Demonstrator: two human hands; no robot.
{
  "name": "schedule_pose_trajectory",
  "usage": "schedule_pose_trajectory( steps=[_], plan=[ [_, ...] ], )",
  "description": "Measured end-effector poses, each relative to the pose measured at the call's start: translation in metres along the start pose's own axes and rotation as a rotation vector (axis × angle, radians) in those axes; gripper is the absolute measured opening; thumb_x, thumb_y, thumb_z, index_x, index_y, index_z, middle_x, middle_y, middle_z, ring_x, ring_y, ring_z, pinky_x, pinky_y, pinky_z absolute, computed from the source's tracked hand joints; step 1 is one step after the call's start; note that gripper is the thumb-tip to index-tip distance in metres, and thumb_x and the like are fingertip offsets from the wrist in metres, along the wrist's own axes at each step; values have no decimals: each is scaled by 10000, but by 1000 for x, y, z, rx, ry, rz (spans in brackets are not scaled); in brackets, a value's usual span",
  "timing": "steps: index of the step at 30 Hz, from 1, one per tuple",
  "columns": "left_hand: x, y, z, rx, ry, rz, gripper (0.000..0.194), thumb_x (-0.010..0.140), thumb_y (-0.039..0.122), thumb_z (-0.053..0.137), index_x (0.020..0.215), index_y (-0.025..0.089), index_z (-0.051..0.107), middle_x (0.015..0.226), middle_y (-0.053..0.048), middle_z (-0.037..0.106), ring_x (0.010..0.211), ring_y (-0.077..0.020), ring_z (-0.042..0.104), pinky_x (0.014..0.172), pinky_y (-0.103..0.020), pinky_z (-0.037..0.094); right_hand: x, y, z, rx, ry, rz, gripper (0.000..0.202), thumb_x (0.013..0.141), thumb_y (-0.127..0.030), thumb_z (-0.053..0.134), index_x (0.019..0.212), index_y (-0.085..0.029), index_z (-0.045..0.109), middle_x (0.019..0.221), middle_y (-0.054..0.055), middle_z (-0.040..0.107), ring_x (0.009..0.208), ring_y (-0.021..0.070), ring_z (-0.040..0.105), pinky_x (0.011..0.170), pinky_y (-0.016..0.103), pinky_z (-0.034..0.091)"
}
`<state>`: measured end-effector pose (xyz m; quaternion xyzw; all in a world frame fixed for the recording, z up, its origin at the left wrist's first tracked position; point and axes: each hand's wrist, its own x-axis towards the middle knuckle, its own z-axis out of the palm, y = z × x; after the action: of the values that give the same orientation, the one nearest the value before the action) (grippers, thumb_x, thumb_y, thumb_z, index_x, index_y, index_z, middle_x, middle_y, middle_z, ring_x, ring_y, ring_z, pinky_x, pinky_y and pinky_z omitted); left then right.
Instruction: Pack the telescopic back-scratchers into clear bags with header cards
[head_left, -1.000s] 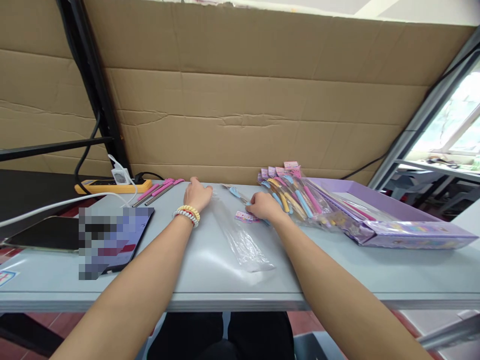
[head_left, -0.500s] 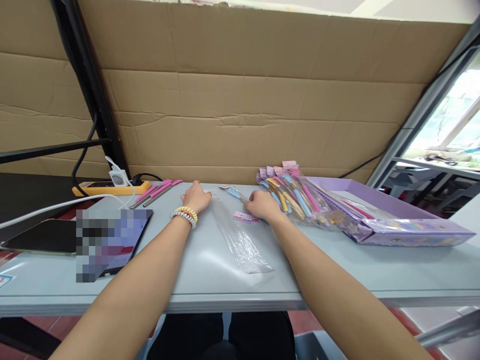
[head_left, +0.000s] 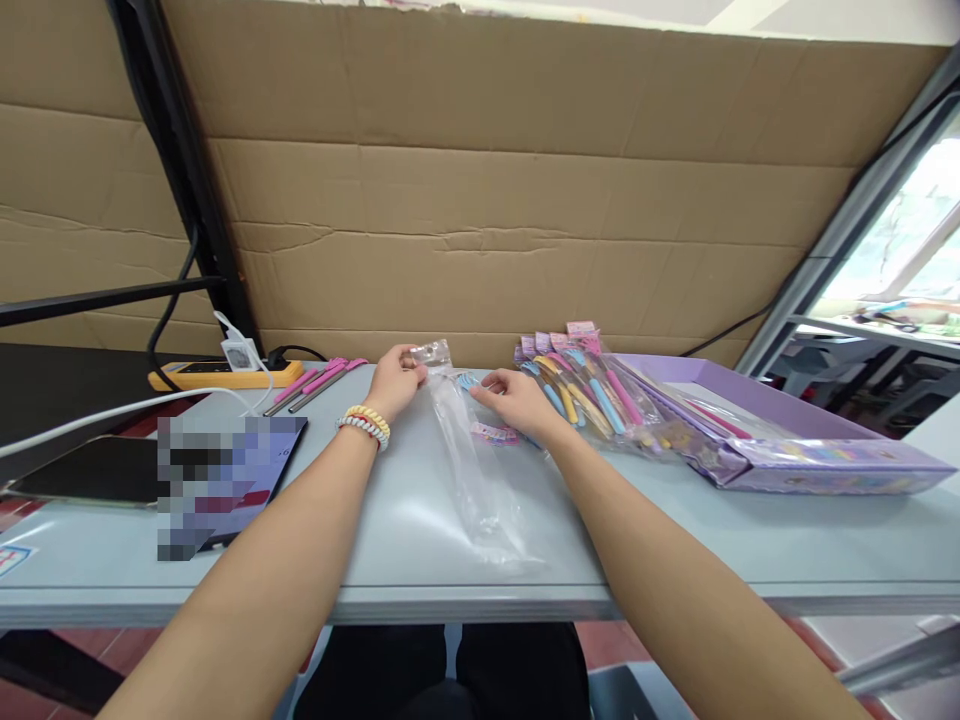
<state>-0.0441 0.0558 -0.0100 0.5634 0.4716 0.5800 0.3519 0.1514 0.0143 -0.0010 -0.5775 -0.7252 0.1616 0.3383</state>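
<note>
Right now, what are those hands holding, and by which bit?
The left hand pinches the clear plastic bag near its top end. The right hand is at the blue-ended utensil; whether it grips it is unclear.

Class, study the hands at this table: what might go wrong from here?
The clear plastic bag in the left hand looks limp, so it may crumple. The pink label near its edge might get dragged along. The right hand is close to the packaged cutlery and could nudge the pile.

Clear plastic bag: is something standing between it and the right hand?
The blue prongs show between the fingertips of the right hand and the upper part of the clear plastic bag; nothing else visible there.
</note>
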Motion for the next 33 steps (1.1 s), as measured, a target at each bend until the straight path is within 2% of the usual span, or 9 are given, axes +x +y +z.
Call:
schedule_pose_trajectory(
  steps=[4,8,10,16,19,23,26,30,33],
  plan=[
    [8,3,-3,-200,264,0,202,689,60,565,854,164,514,686,25,564,525,-82,524,601,-258,463,-5,-5,-10,363,-399,-32,388,758,-539,596,819,-156,598,705,28,656,430,64,375,426,220,267],
    [15,3,-10,-302,481,-13,232,707,65,562,892,169,469,710,31,545,531,-69,528,606,-240,469,-7,-3,-14,449,-641,26,263,642,-372,726,678,-140,609,566,2,603,424,69,416,415,211,284],
    [15,5,-13,-384,505,-5,320,725,140,590,1001,183,433,782,20,558,560,-77,554,595,-235,473,-5,-1,-15,543,-505,39,249,617,-340,733,627,-140,585,529,-8,579,410,67,417,403,206,288],
    [8,9,-9,-314,381,-26,421,736,297,600,1094,209,398,976,-25,564,636,-98,593,488,-215,428,12,2,-33,1135,509,117,183,737,-296,622,747,-193,472,523,-65,527,329,50,359,318,174,200],
    [6,7,-5,-216,318,-40,415,728,301,603,1083,193,418,958,-30,575,632,-105,588,489,-223,421,15,8,-56,1334,879,253,116,854,-208,449,752,-209,395,500,-92,452,313,48,351,304,150,195],
    [6,4,-4,-123,269,-30,393,730,306,589,1072,180,442,935,-29,585,632,-115,587,525,-248,425,9,27,-89,1445,1024,346,140,872,-164,348,750,-186,412,600,-43,528,328,30,319,284,136,193],
    [7,2,-4,-93,250,-36,371,727,303,583,1054,184,456,947,-31,595,622,-111,581,567,-263,432,1,46,-109,1572,1043,400,219,904,-318,356,773,-177,461,632,-37,490,335,24,315,308,150,319],
    [6,1,-3,-56,220,-48,370,722,304,577,1055,188,463,958,-36,608,628,-117,581,593,-273,433,-7,65,-119,1835,1079,62,471,877,-596,288,909,-175,496,972,117,525,678,143,633,451,241,486],
    [5,0,-3,-21,193,-47,382,720,312,574,1064,185,467,950,-39,616,645,-126,586,601,-277,435,-10,70,-117,1920,1046,-98,501,854,-620,324,1047,-186,486,1167,164,464,888,196,646,527,291,526]
  ],
)
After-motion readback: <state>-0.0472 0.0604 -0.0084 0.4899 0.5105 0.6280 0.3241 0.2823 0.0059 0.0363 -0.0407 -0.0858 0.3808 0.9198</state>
